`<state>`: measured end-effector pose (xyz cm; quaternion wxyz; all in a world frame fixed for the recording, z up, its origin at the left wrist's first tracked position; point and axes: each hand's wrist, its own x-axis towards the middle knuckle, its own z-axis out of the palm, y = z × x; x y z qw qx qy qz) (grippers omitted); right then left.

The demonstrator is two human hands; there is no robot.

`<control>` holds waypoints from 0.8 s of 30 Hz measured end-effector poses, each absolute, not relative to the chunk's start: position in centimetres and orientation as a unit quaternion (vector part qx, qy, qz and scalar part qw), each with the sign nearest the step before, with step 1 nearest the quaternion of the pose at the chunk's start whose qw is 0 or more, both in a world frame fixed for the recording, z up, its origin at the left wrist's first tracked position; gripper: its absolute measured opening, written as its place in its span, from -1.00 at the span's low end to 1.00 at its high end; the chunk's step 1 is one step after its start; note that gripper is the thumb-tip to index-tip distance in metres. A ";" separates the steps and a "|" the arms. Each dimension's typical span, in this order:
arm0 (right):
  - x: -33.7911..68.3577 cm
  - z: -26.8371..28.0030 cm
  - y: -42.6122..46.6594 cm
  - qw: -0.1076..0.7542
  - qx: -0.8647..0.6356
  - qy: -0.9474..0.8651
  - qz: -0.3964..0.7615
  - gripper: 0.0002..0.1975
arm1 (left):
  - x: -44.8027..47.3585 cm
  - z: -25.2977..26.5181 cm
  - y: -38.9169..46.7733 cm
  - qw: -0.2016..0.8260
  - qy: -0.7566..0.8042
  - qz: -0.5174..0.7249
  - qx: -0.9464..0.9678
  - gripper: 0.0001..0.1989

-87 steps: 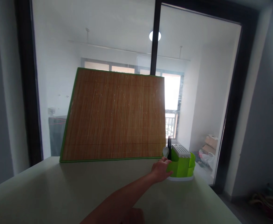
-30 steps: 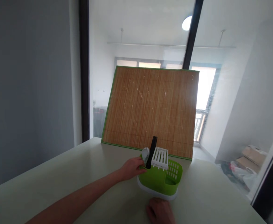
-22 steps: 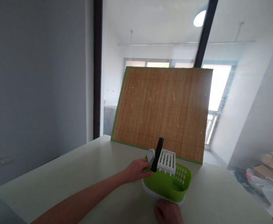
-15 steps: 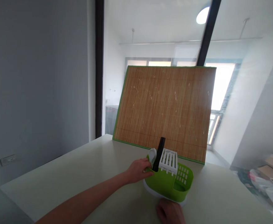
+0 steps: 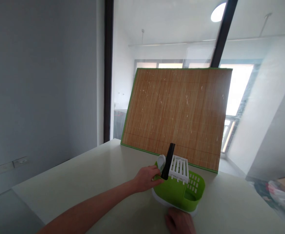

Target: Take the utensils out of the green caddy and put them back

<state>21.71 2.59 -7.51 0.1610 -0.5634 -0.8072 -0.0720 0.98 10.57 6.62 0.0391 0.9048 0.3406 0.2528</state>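
Note:
A green utensil caddy [image 5: 171,190] with a white base [image 5: 165,202] stands on the table in front of me. My left hand [image 5: 147,178] grips its left end, thumb across the front and fingers at the rim. White spoons [image 5: 161,161] stand in that end beside the fingers. Right of them, a bundle of black chopsticks [image 5: 168,161] leans upright. A white slotted rack [image 5: 179,169] sits over the middle, and the right end is an open compartment with a perforated wall [image 5: 193,182]. My right hand [image 5: 180,221], curled into a loose fist, rests at the base's front; its fingertips are hidden.
The white table [image 5: 96,165] extends to both sides. A bamboo mat with green edging [image 5: 176,113] leans behind the caddy, against a glass partition with dark frames [image 5: 108,71]. A grey wall [image 5: 42,81] rises at left; bags and cardboard [image 5: 282,191] lie beyond the table at right.
The whole view has shifted slightly, so things appear a little farther right. Both hands keep their places at the caddy, and its contents look unchanged.

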 end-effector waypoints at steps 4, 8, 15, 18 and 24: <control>21.8 -7.6 2.6 0.162 -0.560 -0.809 -0.074 -0.81 | 1.0 7.7 10.7 0.048 0.356 0.311 0.880 -0.70; 21.8 -7.8 2.6 0.173 -0.555 -0.810 -0.079 -0.80 | 2.0 8.8 12.3 0.042 0.407 0.353 0.842 -0.65; 22.2 -8.2 2.7 0.186 -0.538 -0.816 -0.096 -0.83 | 4.8 9.9 14.8 -0.021 0.471 0.257 0.844 -0.43; 22.1 -8.2 2.9 0.180 -0.539 -0.816 -0.104 -0.83 | 5.3 10.1 15.2 -0.054 0.459 0.217 0.860 -0.53; 21.8 -8.1 2.9 0.179 -0.545 -0.812 -0.108 -0.85 | 5.4 9.7 14.9 -0.081 0.445 0.205 0.868 -0.58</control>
